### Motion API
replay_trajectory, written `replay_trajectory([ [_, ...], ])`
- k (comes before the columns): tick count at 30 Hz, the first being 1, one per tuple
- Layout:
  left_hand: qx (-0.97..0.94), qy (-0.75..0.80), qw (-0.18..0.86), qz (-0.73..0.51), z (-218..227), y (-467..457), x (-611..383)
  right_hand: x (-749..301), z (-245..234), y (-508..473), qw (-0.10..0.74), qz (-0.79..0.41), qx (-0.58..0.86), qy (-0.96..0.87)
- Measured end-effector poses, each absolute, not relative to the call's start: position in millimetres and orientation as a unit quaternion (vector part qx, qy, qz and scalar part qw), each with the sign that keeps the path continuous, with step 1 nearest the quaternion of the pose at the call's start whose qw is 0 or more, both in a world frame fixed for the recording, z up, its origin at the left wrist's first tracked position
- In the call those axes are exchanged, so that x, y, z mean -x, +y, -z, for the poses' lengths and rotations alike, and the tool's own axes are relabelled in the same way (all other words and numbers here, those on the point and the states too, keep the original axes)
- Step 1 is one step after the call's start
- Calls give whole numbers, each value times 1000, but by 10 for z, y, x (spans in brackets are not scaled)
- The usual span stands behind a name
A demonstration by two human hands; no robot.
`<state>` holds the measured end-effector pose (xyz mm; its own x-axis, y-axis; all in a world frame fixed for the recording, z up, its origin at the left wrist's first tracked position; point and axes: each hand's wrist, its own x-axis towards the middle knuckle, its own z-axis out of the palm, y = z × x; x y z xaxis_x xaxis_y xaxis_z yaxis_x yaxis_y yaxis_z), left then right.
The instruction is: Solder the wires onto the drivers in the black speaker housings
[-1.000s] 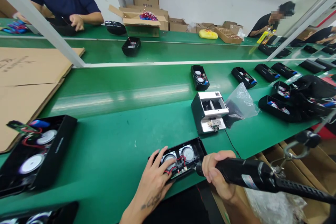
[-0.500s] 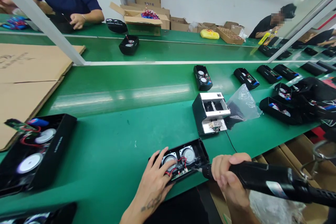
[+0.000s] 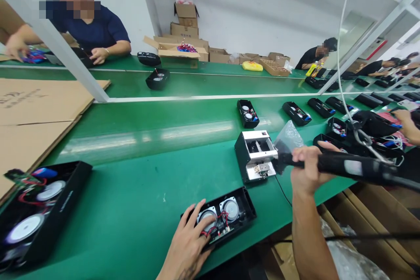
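Observation:
My left hand [image 3: 190,236] steadies an open black speaker housing [image 3: 244,216] on the green bench, its fingers reaching over the near rim and onto one of the drivers. Two round white-backed speaker drivers, red wires and a small circuit board show inside the housing. In my right hand [image 3: 307,168] is a black electric screwdriver [image 3: 341,164], its fingers wrapped around the body. The screwdriver points left, with its front end by the screw feeder [image 3: 252,153]; whether the bit touches it I cannot tell. Behind the tool lies a clear plastic bag [image 3: 289,134].
At the left stands another open speaker housing [image 3: 49,210] with its board and battery out, near a cardboard sheet [image 3: 39,100]. Several housings [image 3: 297,113] line the conveyor. Cardboard boxes [image 3: 364,227] stand below the bench at right. Co-workers [image 3: 88,30] sit across the line.
My right hand has lifted the screwdriver out of the speaker housing and carried it up and right to the screw feeder. My left hand stays on the housing. The view has tilted upward.

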<state>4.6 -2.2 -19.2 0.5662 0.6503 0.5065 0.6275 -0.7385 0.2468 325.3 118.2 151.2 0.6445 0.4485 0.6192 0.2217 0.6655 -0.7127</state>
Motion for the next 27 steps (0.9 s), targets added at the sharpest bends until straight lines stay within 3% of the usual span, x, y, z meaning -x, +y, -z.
replay_trajectory([
  [18,-886,371,24,-278,157,-23,-47,-3173,-962,889,611,-286,557,-484],
  [27,-885,374,50,-273,102,-45,-65,-3015,-1146,118,711,-340,399,-469],
])
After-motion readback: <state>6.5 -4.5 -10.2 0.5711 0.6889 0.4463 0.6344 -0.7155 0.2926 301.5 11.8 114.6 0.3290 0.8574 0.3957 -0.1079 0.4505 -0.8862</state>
